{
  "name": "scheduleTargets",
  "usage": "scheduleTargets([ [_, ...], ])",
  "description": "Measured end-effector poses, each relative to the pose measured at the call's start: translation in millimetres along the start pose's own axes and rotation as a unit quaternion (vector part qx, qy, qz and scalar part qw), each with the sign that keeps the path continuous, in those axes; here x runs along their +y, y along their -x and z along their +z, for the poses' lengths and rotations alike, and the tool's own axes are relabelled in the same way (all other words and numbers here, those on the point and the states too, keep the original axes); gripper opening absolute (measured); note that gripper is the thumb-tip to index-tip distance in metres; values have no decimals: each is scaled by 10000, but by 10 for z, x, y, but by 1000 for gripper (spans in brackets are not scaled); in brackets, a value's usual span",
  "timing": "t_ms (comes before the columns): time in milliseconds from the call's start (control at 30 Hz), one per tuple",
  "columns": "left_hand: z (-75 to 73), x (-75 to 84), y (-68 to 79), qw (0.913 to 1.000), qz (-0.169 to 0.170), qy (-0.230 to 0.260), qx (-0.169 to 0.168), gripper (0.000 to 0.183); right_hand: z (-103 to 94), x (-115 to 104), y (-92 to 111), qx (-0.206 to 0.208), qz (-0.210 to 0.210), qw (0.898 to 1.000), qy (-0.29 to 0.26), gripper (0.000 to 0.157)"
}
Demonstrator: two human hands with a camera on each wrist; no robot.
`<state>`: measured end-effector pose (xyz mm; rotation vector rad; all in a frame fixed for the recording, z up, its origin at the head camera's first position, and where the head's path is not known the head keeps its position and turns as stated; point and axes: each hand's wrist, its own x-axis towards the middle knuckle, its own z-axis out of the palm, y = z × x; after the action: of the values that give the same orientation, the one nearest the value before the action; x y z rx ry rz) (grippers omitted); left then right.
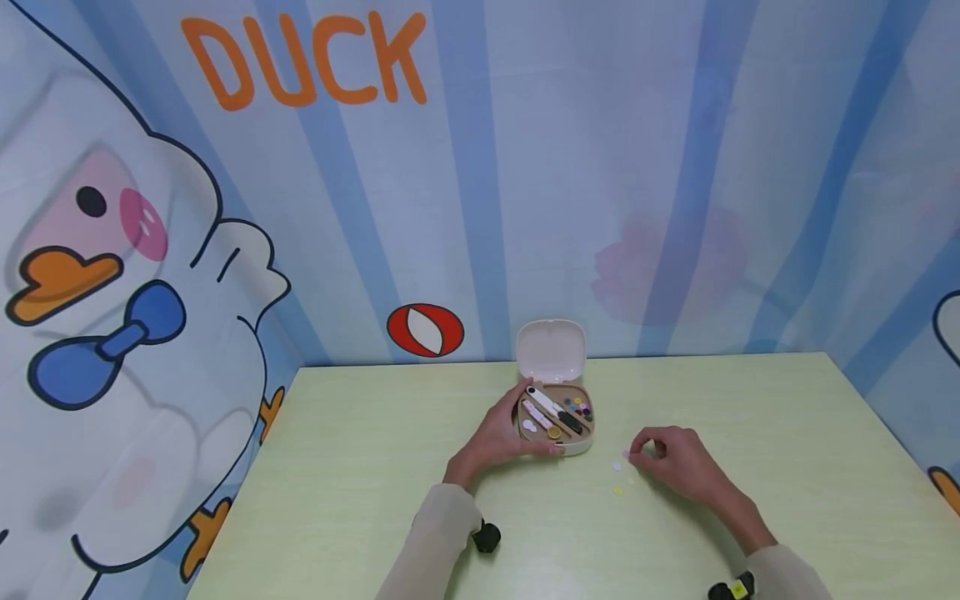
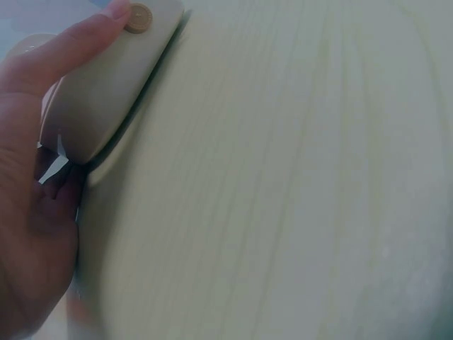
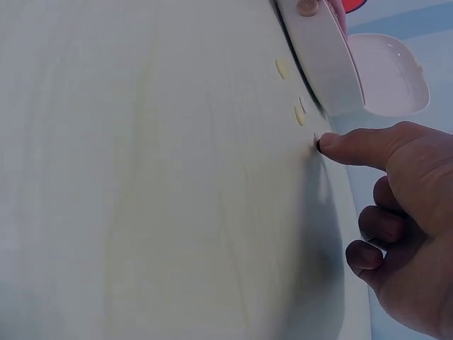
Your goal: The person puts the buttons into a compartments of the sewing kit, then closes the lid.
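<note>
The case [image 1: 574, 447] stands on the far part of the worktop [image 1: 375, 467], a little right of the middle. It is squarish with rounded corners, cream outside and tan within, with one pale pink lid [image 1: 552, 350] raised on its far side. One round brown button [image 2: 139, 18] sits on its near wall.

Inside I count one white-and-black tool [image 1: 553, 408], lying aslant across the middle, one pink tool [image 1: 536, 412] to the left of it, and one gold disc [image 1: 553, 432] toward the near side. A pale pink bit [image 1: 528, 426] lies at the near left. A cluster of dots [image 1: 578, 407] fills the right part: yellow, blue, pink and dark among them, too small for me to count surely.

The fingers of my left hand [image 1: 491, 433] grip the case by its left side, thumb along the near wall beside the button. To the right, my right hand [image 1: 682, 458] has thumb and forefinger pinched on one tiny pinkish piece [image 1: 627, 455], just above the worktop; the other fingers are curled in.

Three more pieces lie loose between the case and that hand: one whitish [image 1: 617, 467], one pale yellow [image 3: 299, 115] and one yellow [image 1: 618, 491], the nearest of the three.
</note>
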<state>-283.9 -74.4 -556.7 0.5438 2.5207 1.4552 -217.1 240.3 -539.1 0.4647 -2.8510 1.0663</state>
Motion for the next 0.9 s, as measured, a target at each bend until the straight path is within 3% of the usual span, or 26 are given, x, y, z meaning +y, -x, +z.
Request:
scheduleTargets([
  [333,-7,11,10,10000,-8,17,-15,122,-55,-80,-171,-56,-23,9998,167,5],
  [633,-13,1,8,10000,24,13,-52,121,-94,-168,-364,191,-393,9989,139,5],
  [900,-17,-6,3,10000,42,4,-58,120,-65,-267,-531,217,-381,9990,97,5],
])
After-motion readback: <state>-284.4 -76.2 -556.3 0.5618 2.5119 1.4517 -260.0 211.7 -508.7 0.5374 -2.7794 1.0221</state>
